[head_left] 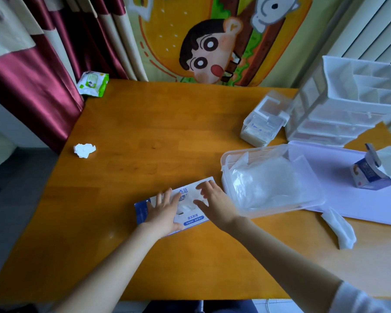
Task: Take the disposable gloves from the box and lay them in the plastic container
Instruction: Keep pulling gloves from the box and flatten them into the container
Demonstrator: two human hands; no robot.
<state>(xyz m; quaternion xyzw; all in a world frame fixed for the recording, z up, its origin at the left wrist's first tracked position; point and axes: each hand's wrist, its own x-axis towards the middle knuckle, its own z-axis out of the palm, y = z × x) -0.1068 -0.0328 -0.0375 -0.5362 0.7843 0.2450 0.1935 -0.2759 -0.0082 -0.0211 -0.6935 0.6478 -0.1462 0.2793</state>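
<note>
flat blue-white glove box (191,219), clear gloves (266,179) in plastic container (312,199)

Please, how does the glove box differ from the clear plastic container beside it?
The box is printed blue and white card; the container is clear plastic. The box shows only a small top opening; the container is wide open, with a heap of gloves inside. The left hand rests on the box and the right hand is over it; no hand touches the container. Both lie on the table.
</note>
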